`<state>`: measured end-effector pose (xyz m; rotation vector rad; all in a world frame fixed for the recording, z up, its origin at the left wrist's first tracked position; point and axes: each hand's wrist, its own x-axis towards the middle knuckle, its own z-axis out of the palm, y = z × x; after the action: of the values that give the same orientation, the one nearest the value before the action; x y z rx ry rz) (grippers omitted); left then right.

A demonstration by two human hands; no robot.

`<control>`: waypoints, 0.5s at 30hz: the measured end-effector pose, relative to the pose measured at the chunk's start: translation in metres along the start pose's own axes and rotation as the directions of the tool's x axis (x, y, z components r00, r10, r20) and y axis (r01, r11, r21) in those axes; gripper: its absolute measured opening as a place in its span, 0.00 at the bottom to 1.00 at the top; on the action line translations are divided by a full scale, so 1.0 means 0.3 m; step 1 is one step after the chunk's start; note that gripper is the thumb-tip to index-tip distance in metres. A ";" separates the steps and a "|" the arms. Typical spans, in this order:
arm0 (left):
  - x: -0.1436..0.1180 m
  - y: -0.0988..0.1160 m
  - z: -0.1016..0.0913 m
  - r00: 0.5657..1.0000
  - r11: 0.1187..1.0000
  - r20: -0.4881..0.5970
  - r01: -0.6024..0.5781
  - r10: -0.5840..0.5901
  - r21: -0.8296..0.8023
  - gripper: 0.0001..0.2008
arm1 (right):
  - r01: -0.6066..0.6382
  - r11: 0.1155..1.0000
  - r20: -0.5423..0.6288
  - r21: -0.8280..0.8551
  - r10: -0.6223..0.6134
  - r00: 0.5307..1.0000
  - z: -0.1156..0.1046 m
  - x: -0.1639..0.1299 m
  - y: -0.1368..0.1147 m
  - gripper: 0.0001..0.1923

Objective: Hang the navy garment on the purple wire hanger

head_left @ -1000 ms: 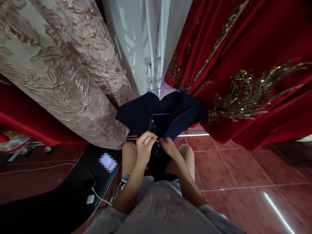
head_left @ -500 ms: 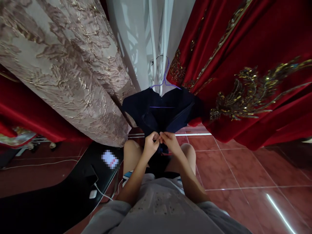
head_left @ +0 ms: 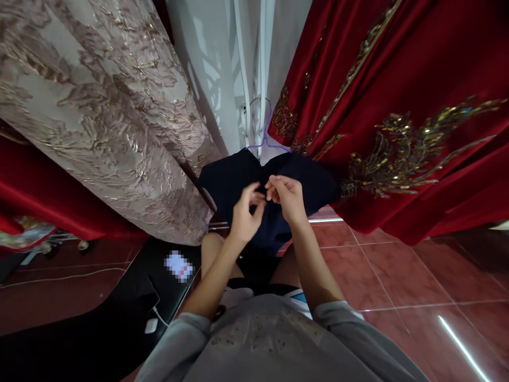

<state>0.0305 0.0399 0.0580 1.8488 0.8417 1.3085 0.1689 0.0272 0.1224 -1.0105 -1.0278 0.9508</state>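
I pinch the dark garment (head_left: 238, 180) near its collar, left hand (head_left: 243, 215) and right hand (head_left: 289, 197) fingertips nearly meeting; next needs fine fastening grip

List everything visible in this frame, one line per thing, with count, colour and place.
navy garment: one, dark blue, centre, on a hanger
hanger: one, purple wire, hooked on the white frame
white frame: one, top centre
brocade fabric: one, beige and gold, upper left
red embroidered fabric: one, red with gold, upper right
black surface: one, lower left, white cable on it
tiled floor: reddish, right
left hand: fingers bent, at the garment's front
right hand: pinched at the garment's upper middle
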 end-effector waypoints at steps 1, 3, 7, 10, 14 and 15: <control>0.049 0.039 -0.029 0.993 0.993 -0.053 -0.104 0.107 0.050 0.24 | 0.007 1.000 0.004 -0.025 -0.006 1.000 -0.003 -0.008 0.000 0.23; 0.137 0.099 -0.071 0.958 0.945 -0.011 -0.280 0.286 0.170 0.15 | 0.056 0.995 0.000 -0.077 -0.056 0.998 -0.005 -0.012 -0.008 0.22; 0.220 0.155 -0.106 0.895 0.839 0.104 -0.443 0.433 0.316 0.06 | 0.131 0.978 -0.052 -0.164 -0.141 0.989 -0.007 -0.003 0.031 0.22; 0.243 0.125 -0.174 0.889 0.807 -0.025 -0.403 0.458 0.431 0.05 | 0.026 0.972 -0.069 -0.235 -0.043 0.997 -0.012 -0.016 0.152 0.22; 0.307 -0.053 -0.324 0.831 0.971 -0.514 -0.123 0.214 0.205 0.06 | -0.106 0.966 -0.061 -0.237 0.094 0.994 -0.001 -0.064 0.295 0.21; 0.319 -0.112 -0.348 0.785 0.999 -0.618 -0.050 0.036 -0.006 0.06 | -0.107 0.967 -0.043 -0.231 0.099 0.994 0.007 -0.078 0.310 0.21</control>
<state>-0.0465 0.1553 0.1017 1.4178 1.1082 1.9962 0.1482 0.0291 0.0289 -1.2802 -1.0862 0.9094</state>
